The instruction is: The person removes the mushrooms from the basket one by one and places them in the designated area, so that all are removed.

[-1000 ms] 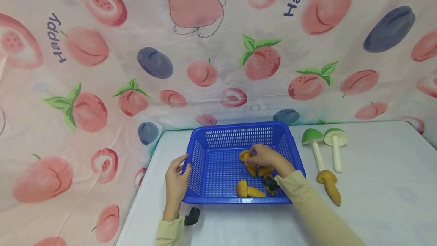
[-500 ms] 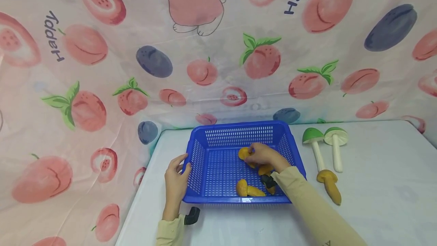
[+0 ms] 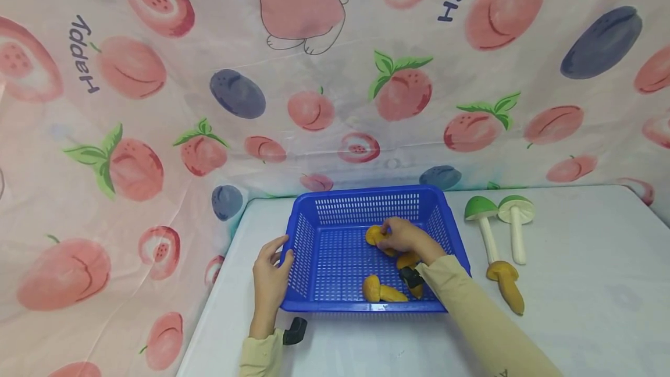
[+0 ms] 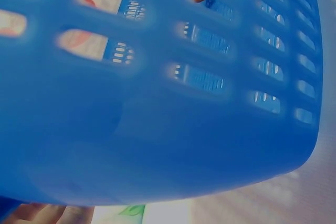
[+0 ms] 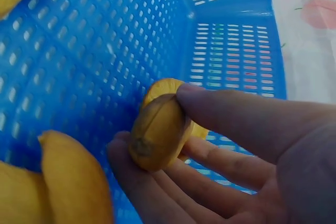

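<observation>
My right hand (image 3: 407, 237) is inside the blue plastic basket (image 3: 366, 307), toward its right side. Its thumb and fingers pinch the stem of a yellow toy mushroom (image 3: 374, 235); the right wrist view shows the stem end (image 5: 157, 135) facing the camera, the cap partly hidden behind it. My left hand (image 3: 270, 278) holds the basket's left rim with bent fingers; only a few fingertips (image 4: 50, 214) appear below the blue wall in the left wrist view. Another yellow mushroom (image 3: 384, 290) lies near the basket's front wall. More yellow mushrooms (image 3: 408, 260) lie under my right wrist, partly covered.
Right of the basket, two green-capped mushrooms (image 3: 487, 231) (image 3: 517, 231) with white stems lie on the white table (image 3: 586, 260). A brown-yellow mushroom (image 3: 506, 287) lies in front of them. A fruit-printed cloth (image 3: 335, 86) hangs behind and to the left.
The pinched mushroom's cap has tipped and shifted slightly up, and my right hand has moved slightly away from me with it. My left hand stays on the basket.
</observation>
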The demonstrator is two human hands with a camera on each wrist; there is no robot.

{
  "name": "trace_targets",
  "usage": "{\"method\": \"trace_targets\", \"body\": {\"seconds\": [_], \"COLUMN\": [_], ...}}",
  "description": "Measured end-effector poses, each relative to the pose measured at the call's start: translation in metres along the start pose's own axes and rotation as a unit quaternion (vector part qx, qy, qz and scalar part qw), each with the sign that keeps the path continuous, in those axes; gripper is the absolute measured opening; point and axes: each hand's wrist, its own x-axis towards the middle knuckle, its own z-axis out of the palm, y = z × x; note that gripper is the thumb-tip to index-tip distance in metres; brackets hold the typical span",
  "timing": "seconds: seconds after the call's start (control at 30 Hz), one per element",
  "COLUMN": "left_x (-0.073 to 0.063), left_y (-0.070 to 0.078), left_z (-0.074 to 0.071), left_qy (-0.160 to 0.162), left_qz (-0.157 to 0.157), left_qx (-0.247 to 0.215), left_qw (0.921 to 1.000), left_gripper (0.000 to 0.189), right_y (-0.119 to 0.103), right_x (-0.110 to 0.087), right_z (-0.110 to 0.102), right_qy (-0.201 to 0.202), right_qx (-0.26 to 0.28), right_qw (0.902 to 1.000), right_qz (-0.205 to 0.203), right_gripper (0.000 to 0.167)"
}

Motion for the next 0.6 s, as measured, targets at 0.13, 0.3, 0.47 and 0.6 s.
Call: {"method": "trace_targets", "body": {"seconds": [0.13, 0.3, 0.47, 0.6], "left_x": [0.000, 0.001, 0.001, 0.002], "left_y": [-0.001, -0.002, -0.001, -0.001], "left_z": [0.000, 0.000, 0.000, 0.000], "left_qy": [0.000, 0.001, 0.001, 0.002], "left_qz": [-0.003, -0.006, -0.003, -0.001], "left_qx": [-0.003, -0.008, -0.008, -0.008], "left_qw": [1.0000, 0.9999, 1.0000, 1.0000], "left_gripper": [0.035, 0.035, 0.034, 0.034], "right_y": [-0.004, -0.007, -0.008, -0.009], "right_x": [-0.003, -0.007, -0.010, -0.014], "right_z": [-0.001, -0.003, -0.006, -0.010], "right_qy": [0.014, 0.030, 0.041, 0.048], "right_qx": [-0.004, -0.009, -0.008, -0.008], "right_qw": [0.9999, 0.9995, 0.9991, 0.9986], "right_qz": [-0.001, -0.002, -0.008, -0.018], "right_gripper": [0.035, 0.036, 0.036, 0.035]}}
